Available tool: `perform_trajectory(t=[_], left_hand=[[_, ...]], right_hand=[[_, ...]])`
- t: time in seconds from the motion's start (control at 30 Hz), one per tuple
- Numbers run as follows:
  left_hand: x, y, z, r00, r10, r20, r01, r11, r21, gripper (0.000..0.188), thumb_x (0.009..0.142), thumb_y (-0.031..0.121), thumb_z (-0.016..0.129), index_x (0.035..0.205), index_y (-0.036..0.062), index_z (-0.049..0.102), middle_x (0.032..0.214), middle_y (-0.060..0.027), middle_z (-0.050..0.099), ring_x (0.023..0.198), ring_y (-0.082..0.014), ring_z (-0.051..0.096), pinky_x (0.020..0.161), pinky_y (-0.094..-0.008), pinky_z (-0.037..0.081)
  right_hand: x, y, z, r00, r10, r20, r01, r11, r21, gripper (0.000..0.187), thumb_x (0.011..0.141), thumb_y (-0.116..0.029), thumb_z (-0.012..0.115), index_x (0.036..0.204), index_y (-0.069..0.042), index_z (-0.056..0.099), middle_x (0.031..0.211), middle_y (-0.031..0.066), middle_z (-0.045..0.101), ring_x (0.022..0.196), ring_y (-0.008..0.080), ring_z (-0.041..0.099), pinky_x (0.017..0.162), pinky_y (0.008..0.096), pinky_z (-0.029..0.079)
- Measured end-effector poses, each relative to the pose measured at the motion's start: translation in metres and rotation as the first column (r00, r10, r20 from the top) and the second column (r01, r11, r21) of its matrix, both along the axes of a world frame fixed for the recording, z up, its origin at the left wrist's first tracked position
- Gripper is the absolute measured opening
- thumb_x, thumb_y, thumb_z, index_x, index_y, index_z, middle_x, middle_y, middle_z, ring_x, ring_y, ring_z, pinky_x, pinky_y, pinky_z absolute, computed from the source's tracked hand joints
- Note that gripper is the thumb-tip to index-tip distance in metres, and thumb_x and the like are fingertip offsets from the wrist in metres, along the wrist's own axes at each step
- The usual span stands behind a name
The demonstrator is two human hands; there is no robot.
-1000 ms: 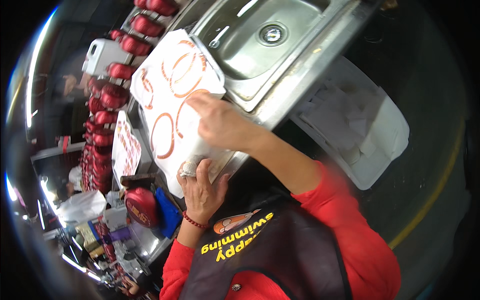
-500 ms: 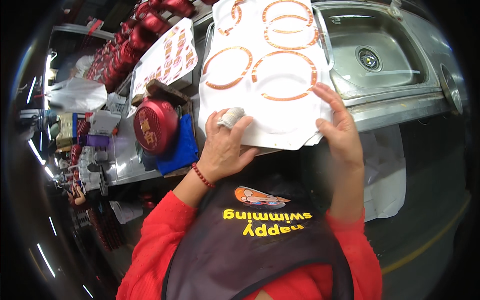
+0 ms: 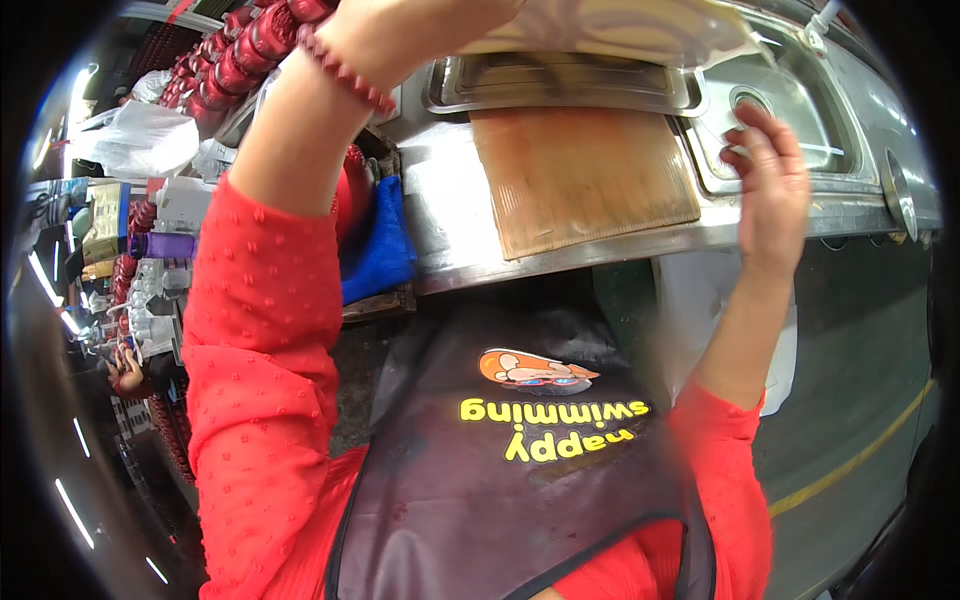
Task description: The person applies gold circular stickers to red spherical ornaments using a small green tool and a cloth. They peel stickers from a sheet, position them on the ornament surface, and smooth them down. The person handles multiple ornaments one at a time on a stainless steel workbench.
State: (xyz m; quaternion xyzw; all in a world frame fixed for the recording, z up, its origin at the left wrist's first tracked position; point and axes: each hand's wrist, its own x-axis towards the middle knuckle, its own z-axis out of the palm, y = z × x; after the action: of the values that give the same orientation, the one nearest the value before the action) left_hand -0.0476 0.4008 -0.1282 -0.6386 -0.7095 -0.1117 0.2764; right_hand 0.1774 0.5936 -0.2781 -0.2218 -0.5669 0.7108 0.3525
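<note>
While showing, left of centre, a blue cloth [image 3: 385, 245] beside the bare metal of the worktop [image 3: 440, 190], placing the left hand [image 3: 435, 22] high against the top edge of the frame. Losing its fingers beyond that edge, so being unable to tell their spread or any hold on the pale, yellowish sheet [image 3: 620, 30] just beside.

Finding that sheet at upper centre, stretching toward the upper right and overlapping the far part of a shallow steel tray [image 3: 560, 85]. Seeming thin and light, probably bending and sagging if hanging from one corner; looking glossy, so perhaps slipping a little; likely creasing sooner than snapping. Calling for a hold along both side edges, with support underneath. Judging the tray stiffer and heavier, best gripping by its rim; seeing a brown board [image 3: 590, 185] lying flat below it.

Showing at right the right hand [image 3: 772, 195], fingers loosely curled and apart, visibly holding nothing, in front of the sink [image 3: 825, 115].

Cutting off the sheet's upper part; blurring its surface, so leaving its layers uncertain. Covering the tray's far side, and partly hiding the drain [image 3: 748, 98] behind the right fingertips.
</note>
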Motion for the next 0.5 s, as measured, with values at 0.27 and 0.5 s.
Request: perform_trajectory(t=[0.27, 0.5], left_hand=[[-0.017, 0.029, 0.042, 0.984, 0.085, -0.156, -0.081, 0.996, 0.028, 0.021, 0.084, 0.009, 0.060, 0.101, -0.0018, 0.066, 0.095, -0.0252, 0.068, 0.087, -0.0430, 0.066, 0.079, -0.0508, 0.055], [0.006, 0.013, 0.029, 0.998, 0.055, 0.040, -0.049, 0.988, -0.144, 0.022, 0.089, 0.017, 0.063, 0.102, 0.0000, 0.066, 0.099, -0.0246, 0.069, 0.092, -0.0392, 0.069, 0.078, -0.0455, 0.056]], right_hand=[[-0.038, -0.030, -0.037, 0.919, -0.230, 0.320, -0.230, 0.344, 0.910, 0.035, 0.086, 0.000, 0.062, 0.120, -0.004, 0.070, 0.119, 0.0152, 0.069, 0.110, 0.0352, 0.063, 0.092, 0.0415, 0.052], [-0.048, 0.006, -0.054, 0.878, -0.268, 0.397, -0.322, 0.282, 0.904, 0.039, 0.088, 0.005, 0.056, 0.124, -0.003, 0.067, 0.126, 0.0191, 0.066, 0.117, 0.0390, 0.060, 0.100, 0.0452, 0.050]])
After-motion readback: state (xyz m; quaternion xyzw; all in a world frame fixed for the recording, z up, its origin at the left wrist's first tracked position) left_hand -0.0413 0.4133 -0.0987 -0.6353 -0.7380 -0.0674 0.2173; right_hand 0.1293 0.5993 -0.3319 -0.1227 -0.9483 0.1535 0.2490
